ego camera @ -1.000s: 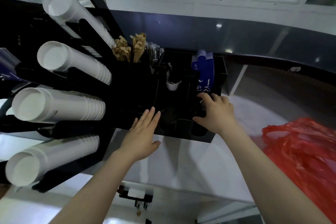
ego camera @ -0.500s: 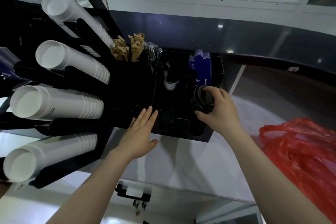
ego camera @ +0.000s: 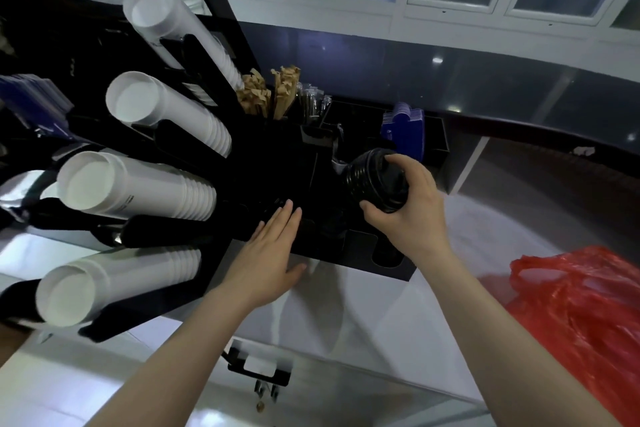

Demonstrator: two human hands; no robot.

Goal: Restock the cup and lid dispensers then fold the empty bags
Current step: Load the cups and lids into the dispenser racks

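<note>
My right hand (ego camera: 410, 215) grips a stack of black lids (ego camera: 375, 180) and holds it above the round slots of the black lid organizer (ego camera: 360, 250). My left hand (ego camera: 272, 253) lies flat with straight fingers against the organizer's front left edge. To the left, a black cup dispenser (ego camera: 166, 229) carries several rows of stacked white cups (ego camera: 138, 187) with their rims toward me. A red plastic bag (ego camera: 581, 319) lies crumpled on the counter at the right.
Brown stir sticks and packets (ego camera: 270, 90) stand behind the organizer, with blue sleeves (ego camera: 405, 128) in its back right compartment. The white counter (ego camera: 346, 305) runs under my arms. A black clip with a key (ego camera: 259, 374) hangs below the counter edge.
My right hand has lifted the stack of black lids up out of the organizer's slot area and raised it higher. My left hand stayed flat against the organizer.
</note>
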